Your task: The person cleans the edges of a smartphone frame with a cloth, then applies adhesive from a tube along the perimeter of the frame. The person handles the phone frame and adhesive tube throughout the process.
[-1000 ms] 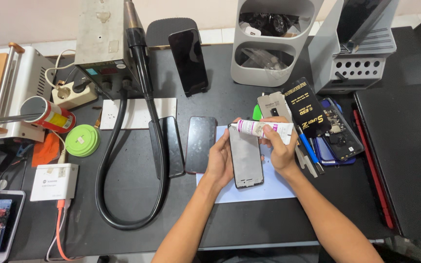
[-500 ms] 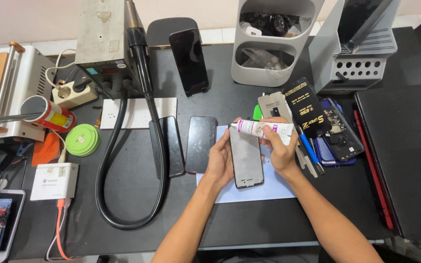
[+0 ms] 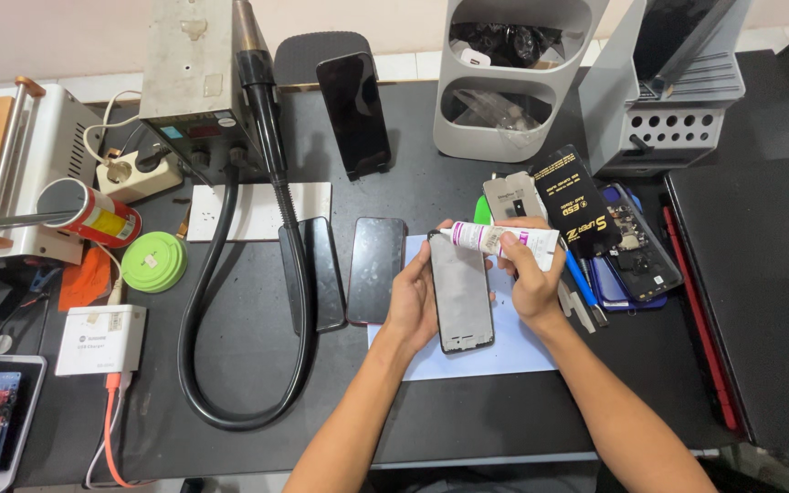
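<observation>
Left hand (image 3: pixel 410 301) grips the phone frame (image 3: pixel 460 292); right hand (image 3: pixel 530 278) clasps the glue tube (image 3: pixel 499 239), nozzle at the frame's top corner — gluing underway; steady bead needed.

Both forearms are bare to the elbow, with no sleeves in view. The left hand (image 3: pixel 415 297) and right hand (image 3: pixel 529 278) wear no gloves, rings or watch.
</observation>
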`<act>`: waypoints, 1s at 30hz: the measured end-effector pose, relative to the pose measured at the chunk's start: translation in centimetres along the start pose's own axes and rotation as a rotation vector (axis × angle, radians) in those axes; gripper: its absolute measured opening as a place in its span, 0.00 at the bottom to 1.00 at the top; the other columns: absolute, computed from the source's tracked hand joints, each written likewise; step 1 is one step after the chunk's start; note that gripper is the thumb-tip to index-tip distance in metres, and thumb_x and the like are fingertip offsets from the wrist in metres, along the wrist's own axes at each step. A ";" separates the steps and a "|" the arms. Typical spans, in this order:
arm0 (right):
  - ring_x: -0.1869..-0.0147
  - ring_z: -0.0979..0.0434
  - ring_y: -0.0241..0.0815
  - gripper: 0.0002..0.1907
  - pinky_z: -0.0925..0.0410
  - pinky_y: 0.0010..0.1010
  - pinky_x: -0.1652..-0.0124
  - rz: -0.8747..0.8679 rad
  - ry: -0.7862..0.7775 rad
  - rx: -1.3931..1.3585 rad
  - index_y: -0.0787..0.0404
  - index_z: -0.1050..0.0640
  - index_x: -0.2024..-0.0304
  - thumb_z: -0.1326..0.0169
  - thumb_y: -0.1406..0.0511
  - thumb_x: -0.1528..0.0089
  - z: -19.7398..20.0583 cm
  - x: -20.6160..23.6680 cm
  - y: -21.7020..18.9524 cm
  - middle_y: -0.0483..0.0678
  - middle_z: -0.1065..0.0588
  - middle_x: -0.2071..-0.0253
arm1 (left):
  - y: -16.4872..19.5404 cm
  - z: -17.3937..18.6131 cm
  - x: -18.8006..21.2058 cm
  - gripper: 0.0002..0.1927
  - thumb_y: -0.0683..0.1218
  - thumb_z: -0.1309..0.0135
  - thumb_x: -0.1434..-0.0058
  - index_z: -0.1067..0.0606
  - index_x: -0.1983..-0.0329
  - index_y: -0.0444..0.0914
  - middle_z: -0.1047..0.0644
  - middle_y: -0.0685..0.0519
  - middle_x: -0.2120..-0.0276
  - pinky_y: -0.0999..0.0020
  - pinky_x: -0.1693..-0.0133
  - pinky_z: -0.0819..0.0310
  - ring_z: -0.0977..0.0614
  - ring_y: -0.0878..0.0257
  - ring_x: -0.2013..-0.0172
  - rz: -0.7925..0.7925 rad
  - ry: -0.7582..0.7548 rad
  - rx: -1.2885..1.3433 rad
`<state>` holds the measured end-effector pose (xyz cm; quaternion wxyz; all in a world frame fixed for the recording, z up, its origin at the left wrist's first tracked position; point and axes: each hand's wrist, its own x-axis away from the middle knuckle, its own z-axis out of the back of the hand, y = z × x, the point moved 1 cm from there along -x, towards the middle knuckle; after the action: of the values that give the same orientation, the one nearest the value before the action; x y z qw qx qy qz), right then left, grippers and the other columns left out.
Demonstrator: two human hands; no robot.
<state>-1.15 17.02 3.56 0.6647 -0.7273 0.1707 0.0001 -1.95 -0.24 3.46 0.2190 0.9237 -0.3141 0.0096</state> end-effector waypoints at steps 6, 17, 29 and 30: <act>0.72 0.34 0.30 0.12 0.40 0.22 0.71 0.004 0.006 0.017 0.68 0.24 0.54 0.49 0.65 0.33 0.1 0.0 0.4 0.46 0.26 0.69 | 0.1 -0.2 0.0 0.28 0.58 0.70 0.24 0.45 0.24 0.48 0.30 0.42 0.38 0.39 0.47 0.24 0.24 0.46 0.42 -0.010 -0.002 -0.023; 0.71 0.33 0.30 0.12 0.40 0.22 0.71 0.031 0.017 -0.005 0.68 0.24 0.53 0.49 0.65 0.33 0.4 -0.1 0.5 0.46 0.26 0.69 | 0.1 -0.4 0.2 0.28 0.58 0.71 0.24 0.45 0.23 0.47 0.29 0.40 0.39 0.40 0.48 0.23 0.24 0.46 0.43 -0.017 -0.013 -0.036; 0.71 0.32 0.32 0.11 0.39 0.23 0.71 0.021 0.052 -0.050 0.69 0.24 0.55 0.49 0.66 0.34 0.8 -0.5 0.0 0.47 0.26 0.69 | 0.1 -0.4 0.1 0.28 0.58 0.72 0.24 0.47 0.23 0.47 0.28 0.37 0.41 0.41 0.49 0.22 0.24 0.45 0.43 -0.024 -0.012 -0.035; 0.72 0.32 0.32 0.11 0.39 0.23 0.71 0.020 0.054 -0.049 0.68 0.24 0.55 0.49 0.66 0.34 0.8 -0.5 0.0 0.48 0.26 0.69 | 0.1 -0.4 0.1 0.28 0.58 0.72 0.24 0.47 0.23 0.47 0.28 0.37 0.42 0.41 0.49 0.22 0.24 0.45 0.43 -0.022 -0.016 -0.029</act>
<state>-1.45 17.95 3.60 0.6419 -0.7413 0.1959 -0.0087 -1.86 -0.21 3.85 0.2299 0.9239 -0.3057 -0.0048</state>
